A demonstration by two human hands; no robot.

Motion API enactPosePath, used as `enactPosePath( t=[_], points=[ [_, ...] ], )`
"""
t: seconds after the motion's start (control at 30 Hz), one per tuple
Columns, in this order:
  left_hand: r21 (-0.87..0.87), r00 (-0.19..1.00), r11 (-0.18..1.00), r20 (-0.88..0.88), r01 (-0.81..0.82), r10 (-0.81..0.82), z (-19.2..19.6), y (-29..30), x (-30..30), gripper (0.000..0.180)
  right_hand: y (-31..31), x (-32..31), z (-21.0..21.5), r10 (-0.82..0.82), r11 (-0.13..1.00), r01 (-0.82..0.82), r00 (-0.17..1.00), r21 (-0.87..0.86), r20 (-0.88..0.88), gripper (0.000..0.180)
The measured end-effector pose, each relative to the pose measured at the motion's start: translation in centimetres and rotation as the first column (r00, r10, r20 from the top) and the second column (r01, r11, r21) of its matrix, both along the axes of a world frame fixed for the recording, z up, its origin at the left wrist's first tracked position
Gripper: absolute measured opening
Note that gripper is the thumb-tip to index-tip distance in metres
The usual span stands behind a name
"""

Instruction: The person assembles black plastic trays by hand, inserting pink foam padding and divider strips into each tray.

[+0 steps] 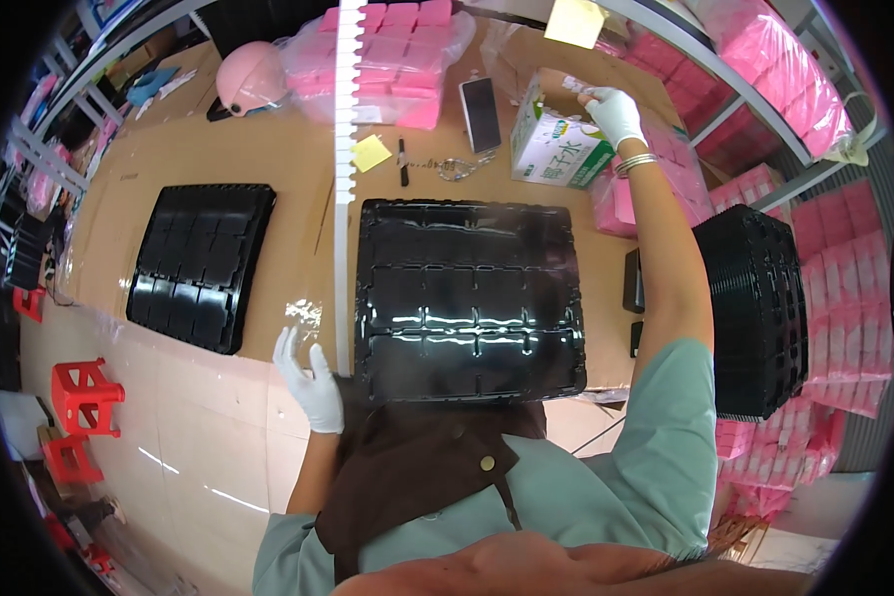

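Note:
My right hand [616, 116], in a white glove, is at the open top of a white and green carton [558, 149] at the far right of the table. Its fingers are drawn together over the carton's mouth, and I cannot make out what is between them. My left hand [313, 385], also gloved in white, hangs by the table's front edge with its fingers apart and nothing in it. In front of me lies a black plastic tray [472, 298] with moulded compartments. Another black tray [204, 266] rests further left, beyond a white notched upright strip [345, 189].
A phone [481, 114], a black pen [403, 162] and a yellow note [372, 153] lie behind the middle tray. Pink bagged packs [387, 65] and a pink helmet [250, 77] stand at the back. A tall stack of black trays [752, 313] is at my right.

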State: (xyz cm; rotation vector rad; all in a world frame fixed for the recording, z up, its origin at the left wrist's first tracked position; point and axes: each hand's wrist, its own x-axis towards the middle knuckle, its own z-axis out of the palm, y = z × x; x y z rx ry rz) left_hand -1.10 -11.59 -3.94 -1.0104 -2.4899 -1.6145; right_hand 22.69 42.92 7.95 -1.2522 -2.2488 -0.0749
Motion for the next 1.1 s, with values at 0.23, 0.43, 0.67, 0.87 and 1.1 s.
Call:
enactPosePath(
  t=[0.23,0.43,0.67,0.87,1.1],
  points=[
    [0.102,0.933,0.994,0.361,-0.026,-0.013,1.0,-0.1,-2.7,0.034,-3.4,12.4,-3.6,-0.33,0.909,0.366,0.924,-0.198,0.194,0.014],
    [0.07,0.922,0.993,0.369,0.099,-0.118,4.7,4.3,-0.5,0.03,-5.5,16.0,-10.0,-0.264,0.951,0.249,0.963,-0.186,-0.06,0.01],
    [0.231,0.658,0.883,0.596,0.408,-0.46,5.5,6.8,0.9,0.029,-4.2,18.6,-1.9,-0.154,0.984,-0.009,0.469,-0.179,-0.87,0.021],
    [0.601,-0.061,0.426,0.622,0.676,-0.781,6.2,10.0,5.2,0.065,-21.8,5.5,2.6,0.443,0.883,-0.464,0.873,-0.068,-0.204,0.015],
    [0.414,-0.08,0.838,0.907,0.355,-0.414,5.2,13.7,4.5,0.03,-34.2,0.4,-4.3,0.536,0.59,-0.633,0.771,-0.501,-0.344,0.015]
  ],
)
